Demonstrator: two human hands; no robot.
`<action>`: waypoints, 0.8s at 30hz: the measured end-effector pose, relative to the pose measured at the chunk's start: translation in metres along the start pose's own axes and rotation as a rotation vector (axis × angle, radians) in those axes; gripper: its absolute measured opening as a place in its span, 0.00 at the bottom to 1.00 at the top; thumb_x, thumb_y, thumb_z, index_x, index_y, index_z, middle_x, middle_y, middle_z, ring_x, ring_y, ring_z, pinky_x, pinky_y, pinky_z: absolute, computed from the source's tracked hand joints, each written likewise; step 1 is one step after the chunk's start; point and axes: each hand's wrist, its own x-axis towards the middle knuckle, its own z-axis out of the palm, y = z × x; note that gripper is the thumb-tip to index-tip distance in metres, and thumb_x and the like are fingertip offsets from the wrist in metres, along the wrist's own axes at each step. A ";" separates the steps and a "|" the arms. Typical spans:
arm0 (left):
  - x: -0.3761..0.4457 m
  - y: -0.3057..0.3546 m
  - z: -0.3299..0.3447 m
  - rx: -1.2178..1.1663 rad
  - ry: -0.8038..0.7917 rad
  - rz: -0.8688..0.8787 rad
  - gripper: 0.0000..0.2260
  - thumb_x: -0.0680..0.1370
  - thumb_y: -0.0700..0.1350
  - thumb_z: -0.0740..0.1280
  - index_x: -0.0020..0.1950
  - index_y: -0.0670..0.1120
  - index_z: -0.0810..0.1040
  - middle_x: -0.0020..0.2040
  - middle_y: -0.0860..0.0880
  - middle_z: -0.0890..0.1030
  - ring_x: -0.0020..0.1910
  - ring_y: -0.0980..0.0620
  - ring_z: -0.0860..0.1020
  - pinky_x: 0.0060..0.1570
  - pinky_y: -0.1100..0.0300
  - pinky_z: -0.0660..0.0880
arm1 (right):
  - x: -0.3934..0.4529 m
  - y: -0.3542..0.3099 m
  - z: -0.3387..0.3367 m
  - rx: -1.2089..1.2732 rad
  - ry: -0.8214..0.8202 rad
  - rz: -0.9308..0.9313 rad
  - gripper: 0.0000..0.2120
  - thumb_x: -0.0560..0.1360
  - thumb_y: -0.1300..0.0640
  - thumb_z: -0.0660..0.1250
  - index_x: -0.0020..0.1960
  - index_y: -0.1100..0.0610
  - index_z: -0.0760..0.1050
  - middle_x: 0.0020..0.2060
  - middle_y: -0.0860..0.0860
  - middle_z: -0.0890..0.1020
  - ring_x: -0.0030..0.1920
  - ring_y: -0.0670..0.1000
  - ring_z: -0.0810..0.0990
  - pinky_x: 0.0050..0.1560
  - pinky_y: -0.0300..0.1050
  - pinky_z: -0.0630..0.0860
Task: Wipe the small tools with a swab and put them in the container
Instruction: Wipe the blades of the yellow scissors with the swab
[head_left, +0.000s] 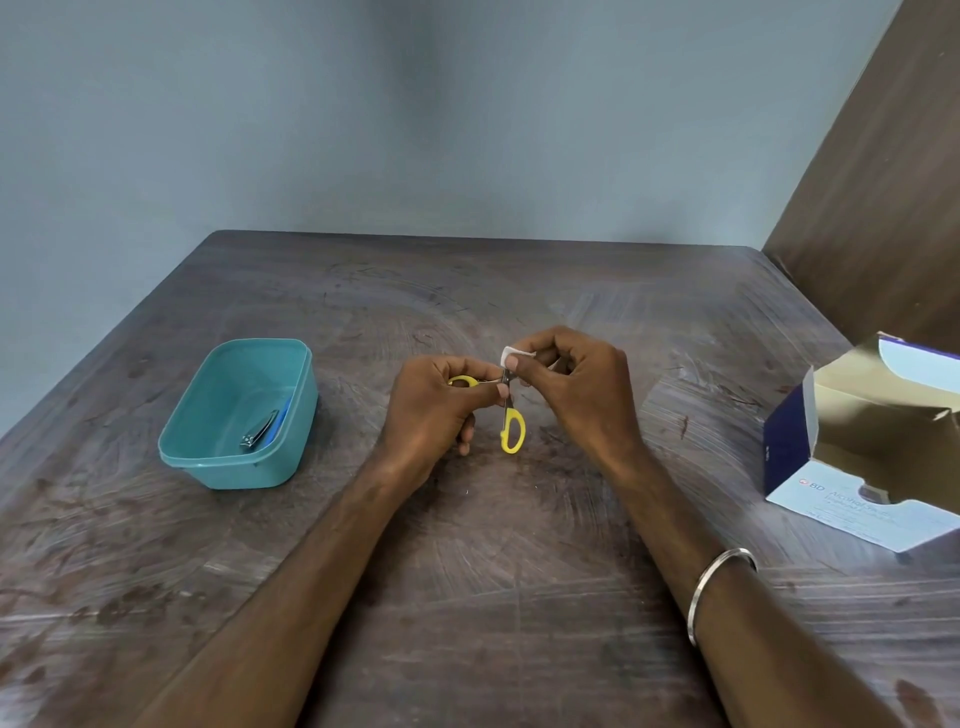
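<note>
At far left I note the tub (236, 415), teal and open-topped, resting on the table (467, 571). Inside it lie a clipper (258, 430) and a blue item (278, 423) beside it — I cannot tell what the blue piece is. I judge those two as wiped and stowed.

At centre my left hand (434, 410) grips the scissors (511, 428), fingers curled round one yellow loop while the other loop hangs free below. The scissors are held above the table, well apart from the tub.

My right hand (571, 384) pinches the swab (510, 356) between thumb and fingertips, the white pad pressed at the blades, which are mostly hidden.

At far right stands the swab box (857, 467), flaps open.

Assessment: wiping of the scissors is in hand — placing them in the tub remains. No other loose tool is in view.
</note>
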 end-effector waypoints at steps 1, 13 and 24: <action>0.000 0.000 -0.001 -0.002 -0.003 -0.005 0.01 0.74 0.37 0.74 0.42 0.42 0.85 0.34 0.42 0.84 0.18 0.53 0.69 0.18 0.64 0.67 | 0.000 0.000 0.000 -0.004 -0.017 -0.002 0.03 0.72 0.54 0.77 0.45 0.51 0.85 0.34 0.46 0.84 0.32 0.43 0.79 0.34 0.44 0.77; 0.001 -0.001 -0.001 0.017 -0.034 -0.043 0.04 0.74 0.38 0.75 0.47 0.40 0.84 0.28 0.50 0.82 0.18 0.53 0.68 0.18 0.63 0.67 | -0.002 -0.002 0.002 0.014 0.069 0.011 0.04 0.74 0.51 0.75 0.45 0.46 0.80 0.31 0.46 0.83 0.32 0.42 0.83 0.35 0.43 0.80; 0.002 -0.002 -0.001 -0.151 0.011 -0.096 0.05 0.76 0.39 0.73 0.49 0.39 0.84 0.41 0.41 0.86 0.21 0.52 0.71 0.22 0.60 0.73 | -0.001 0.001 0.004 -0.071 0.117 -0.214 0.03 0.72 0.56 0.77 0.45 0.54 0.85 0.44 0.47 0.82 0.39 0.46 0.78 0.36 0.38 0.75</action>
